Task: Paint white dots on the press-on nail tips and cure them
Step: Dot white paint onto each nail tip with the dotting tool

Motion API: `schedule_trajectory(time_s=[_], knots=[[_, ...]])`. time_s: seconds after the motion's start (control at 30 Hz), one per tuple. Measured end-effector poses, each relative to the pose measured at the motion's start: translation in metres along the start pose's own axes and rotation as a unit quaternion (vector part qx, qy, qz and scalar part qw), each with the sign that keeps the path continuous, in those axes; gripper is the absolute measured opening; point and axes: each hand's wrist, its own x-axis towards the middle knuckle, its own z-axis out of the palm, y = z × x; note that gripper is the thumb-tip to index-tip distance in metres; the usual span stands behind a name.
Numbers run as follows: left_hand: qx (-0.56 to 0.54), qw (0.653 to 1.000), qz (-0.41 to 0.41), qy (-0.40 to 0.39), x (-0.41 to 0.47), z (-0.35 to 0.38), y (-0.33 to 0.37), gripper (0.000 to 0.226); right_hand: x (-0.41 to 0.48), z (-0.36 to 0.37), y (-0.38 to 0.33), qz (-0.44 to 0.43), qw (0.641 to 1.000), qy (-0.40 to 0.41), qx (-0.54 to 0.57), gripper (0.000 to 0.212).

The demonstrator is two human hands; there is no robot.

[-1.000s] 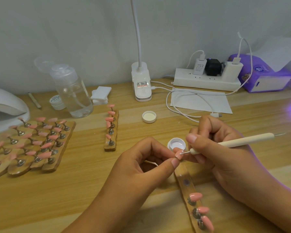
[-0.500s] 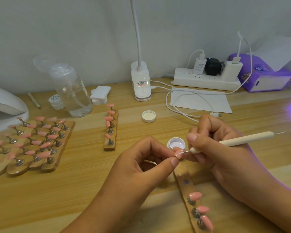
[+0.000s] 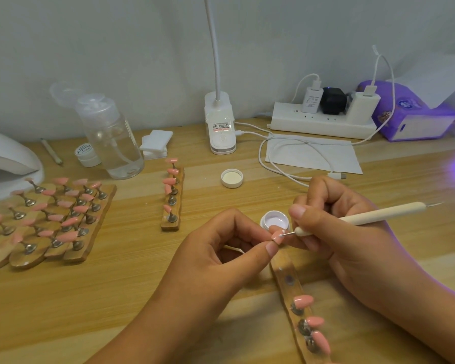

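Left hand: pinches one pink nail tip between thumb and forefinger, raised off the surface and turned face-up, probably so the painted side is easy to reach.
Right hand: grips the dotting tool like a pen, close to its front end for fine control. Its fingers seem to lean on the left fingers to steady the stroke.
Tool end: the small ball touches the held tip, with a white speck at the contact.
White gel pot: open, just behind the fingertips, handy for re-dipping.
Lid: lies farther back.
Holder strip: under the hands, with bare sockets near them and three pink tips at the near end.
Curing lamp: far left, well apart; curing looks not yet begun.
Change: over the last second both grips stay the same and the ball end stays on the tip; only a slight shift shows.
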Motion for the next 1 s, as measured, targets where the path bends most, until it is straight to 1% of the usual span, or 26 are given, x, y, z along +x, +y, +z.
schedule_trajectory(time_s=[0.13, 0.23, 0.33, 0.43, 0.5, 0.57, 0.63, 0.7, 1.0], knots=[[0.000, 1.000, 0.002, 0.003, 0.000, 0.001, 0.002, 0.022, 0.000, 0.000, -0.002, -0.003, 1.000, 0.016, 0.017, 0.027], [0.002, 1.000, 0.004, 0.004, 0.000, 0.001, 0.002, 0.019, 0.003, -0.002, -0.004, -0.033, 0.997, 0.070, 0.015, 0.029], [0.001, 1.000, 0.003, 0.004, 0.000, 0.001, 0.002, 0.013, 0.008, -0.008, -0.005, -0.045, 0.991, 0.113, -0.049, 0.019], [0.000, 1.000, 0.001, 0.003, 0.000, 0.000, 0.001, 0.019, 0.010, -0.011, -0.007, -0.067, 0.985, 0.116, -0.111, 0.015], [-0.006, 1.000, 0.003, 0.006, 0.001, -0.001, 0.001, 0.020, 0.010, -0.011, -0.008, -0.093, 0.973, 0.119, -0.175, 0.015], [-0.016, 1.000, 0.007, 0.011, 0.001, -0.001, 0.001, 0.020, 0.009, -0.010, -0.007, -0.102, 0.958, 0.110, -0.244, 0.016], [-0.021, 1.000, 0.008, 0.014, 0.002, -0.001, 0.002, 0.019, 0.009, -0.009, -0.003, -0.104, 0.944, 0.084, -0.303, 0.016], [-0.019, 1.000, 0.013, 0.016, 0.002, -0.002, 0.001, 0.019, 0.009, -0.007, -0.001, -0.102, 0.933, 0.060, -0.340, 0.017], [-0.019, 1.000, 0.017, 0.018, 0.003, -0.002, 0.000, 0.016, 0.011, -0.010, 0.002, -0.093, 0.925, 0.015, -0.367, 0.017]])
